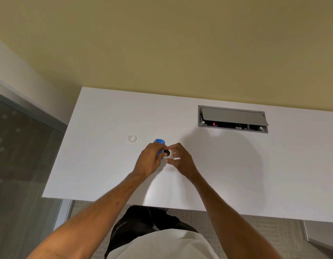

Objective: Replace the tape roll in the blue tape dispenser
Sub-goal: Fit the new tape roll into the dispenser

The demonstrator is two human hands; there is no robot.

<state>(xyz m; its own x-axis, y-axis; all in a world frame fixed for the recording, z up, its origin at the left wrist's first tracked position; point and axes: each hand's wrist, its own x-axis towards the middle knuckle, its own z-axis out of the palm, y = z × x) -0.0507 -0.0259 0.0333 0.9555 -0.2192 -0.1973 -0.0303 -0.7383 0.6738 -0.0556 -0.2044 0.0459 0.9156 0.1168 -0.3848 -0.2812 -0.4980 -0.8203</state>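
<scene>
— While both hands crowd over it, where exactly is the blue tape dispenser (159, 142)?

— On the white desk (105, 165), well short of the grey cable hatch (232, 118) and off to the hatch's left. Its blue end pokes out on the hatch-ward side of the left hand (149, 161), so its long axis seems to run away from the person.

— And the tape roll (169, 153)?

— Pinched in the right hand (180, 158), fingers closed round its rim, black hub showing, touching the dispenser's right flank. A loose tail (176, 158) sticks out toward the right. The left hand is clamped on the dispenser body.

— So which hand does the seating?

— The right, I'd judge; it only has to press the roll leftward into the cradle. I can't tell whether the hub is already in its slot.

— Room to work?

— Plenty. A small white ring (132, 138), perhaps a spent core, lies left of the dispenser, apart from it; the desk's near edge is well behind the wrists.
</scene>
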